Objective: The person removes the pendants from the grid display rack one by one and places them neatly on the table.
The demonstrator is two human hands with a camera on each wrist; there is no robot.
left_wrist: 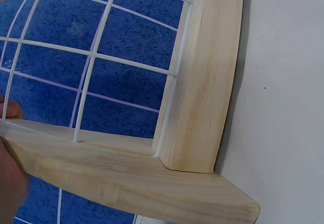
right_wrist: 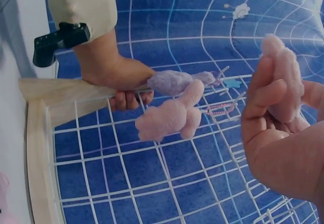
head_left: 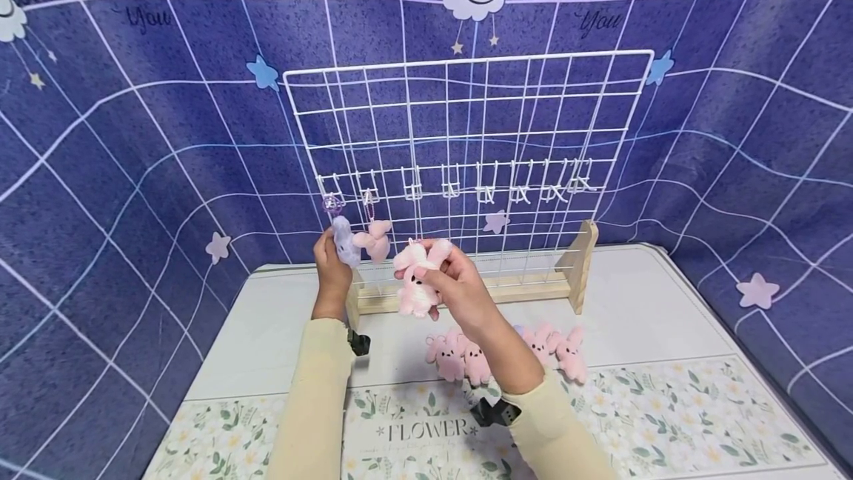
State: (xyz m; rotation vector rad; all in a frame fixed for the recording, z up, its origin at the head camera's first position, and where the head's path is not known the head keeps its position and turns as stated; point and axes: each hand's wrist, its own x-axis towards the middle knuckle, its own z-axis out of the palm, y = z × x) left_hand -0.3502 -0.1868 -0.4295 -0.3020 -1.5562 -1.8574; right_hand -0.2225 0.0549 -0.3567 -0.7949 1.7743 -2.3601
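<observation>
My right hand [head_left: 463, 291] pinches a pink plush bunny keychain [head_left: 416, 293] in front of the white wire grid rack [head_left: 460, 130]; its face is toward the head camera. At the rack's left side my left hand [head_left: 331, 267] grips the wooden side support [left_wrist: 205, 77], fingers curled round its edge in the right wrist view. Beside that hand a lilac plush [head_left: 343, 238] hangs from the leftmost hook on a purple chain. A pink plush [right_wrist: 164, 118] dangles from the second hook by a pink bead chain.
A row of white hooks [head_left: 485, 192] runs across the grid to the right. Several pink plush bunnies [head_left: 571, 355] lie on the white table [head_left: 640, 295], partly hidden by my right forearm. A floral mat [head_left: 713, 413] covers the front, and a purple-blue cloth [head_left: 166, 228] surrounds it.
</observation>
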